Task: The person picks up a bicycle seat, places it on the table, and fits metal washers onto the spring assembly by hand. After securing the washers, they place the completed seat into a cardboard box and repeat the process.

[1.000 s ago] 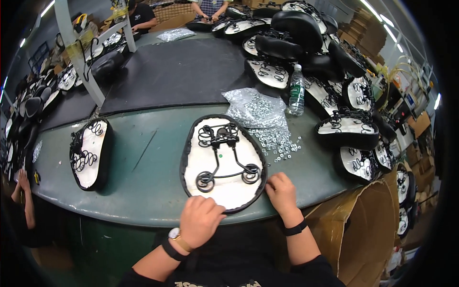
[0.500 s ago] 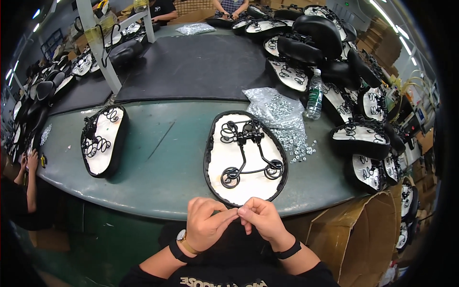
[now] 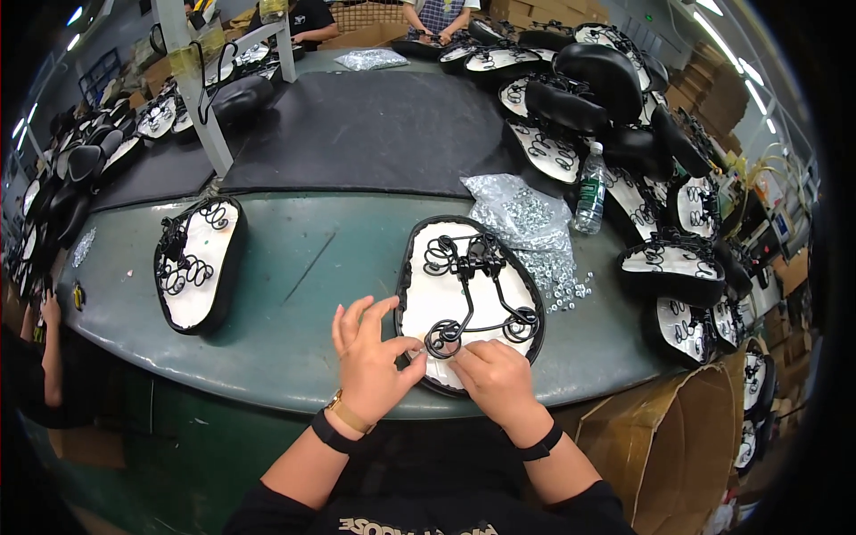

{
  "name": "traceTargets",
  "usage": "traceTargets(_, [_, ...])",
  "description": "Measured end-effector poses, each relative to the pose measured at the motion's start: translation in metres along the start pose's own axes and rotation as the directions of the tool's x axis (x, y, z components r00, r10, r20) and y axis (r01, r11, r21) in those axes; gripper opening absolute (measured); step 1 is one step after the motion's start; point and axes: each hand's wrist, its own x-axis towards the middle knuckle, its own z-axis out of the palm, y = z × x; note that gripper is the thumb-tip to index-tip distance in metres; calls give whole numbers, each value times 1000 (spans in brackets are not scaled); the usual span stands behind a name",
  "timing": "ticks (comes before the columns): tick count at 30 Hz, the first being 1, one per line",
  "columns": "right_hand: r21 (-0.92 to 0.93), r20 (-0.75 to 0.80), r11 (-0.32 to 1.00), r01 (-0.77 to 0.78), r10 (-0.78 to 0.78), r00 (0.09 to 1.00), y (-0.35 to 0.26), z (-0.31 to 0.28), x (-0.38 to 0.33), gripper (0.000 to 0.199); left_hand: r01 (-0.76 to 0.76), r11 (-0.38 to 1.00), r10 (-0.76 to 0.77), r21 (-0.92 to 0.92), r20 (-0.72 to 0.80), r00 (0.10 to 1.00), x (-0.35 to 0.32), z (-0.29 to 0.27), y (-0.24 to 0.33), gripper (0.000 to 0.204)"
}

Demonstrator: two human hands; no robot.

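A bicycle saddle (image 3: pixel 419 308) lies upside down in front of me, its white underside up and a black wire spring frame (image 3: pixel 470 294) on it. My left hand (image 3: pixel 367 366) is at its near left edge, thumb and index finger pinched beside the near left coil (image 3: pixel 443 340), other fingers raised. Whatever sits in that pinch is too small to tell. At the near side of the same coil, my right hand (image 3: pixel 497 379) has its fingers pressed together, hiding what they hold. Loose metal nuts (image 3: pixel 562 290) are spilled beside the saddle, below a clear plastic bag of nuts (image 3: pixel 522 209).
Another upturned saddle (image 3: pixel 201 263) lies on the green table (image 3: pixel 294 357) to the left. A water bottle (image 3: pixel 590 192) stands by piled saddles (image 3: pixel 673 259) on the right. An open cardboard box (image 3: pixel 673 455) is at the near right. Other people work at the far side and left.
Both hands have moved forward from the table's near edge, where their fingertips met, onto the saddle's near left coil. They are now apart, one on each side of it.
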Motion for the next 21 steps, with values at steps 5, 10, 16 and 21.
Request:
traceTargets(5, [-44, 44, 996, 75, -73, 996, 6, 3, 5, 22, 69, 990, -55, -127, 108, 993, 2, 13, -18, 20])
traceTargets(10, [-8, 59, 986, 167, -166, 984, 13, 2, 8, 25, 103, 963, -63, -250, 165, 984, 2, 22, -25, 18])
traceTargets(16, [44, -37, 982, 181, -180, 983, 13, 5, 10, 21, 200, 922, -113, -333, 263, 958, 4, 32, -30, 20])
traceTargets(21, [47, -5, 986, 159, -159, 987, 12, 4, 9, 30, 284, 920, -203, -270, 291, 935, 8, 35, -21, 15])
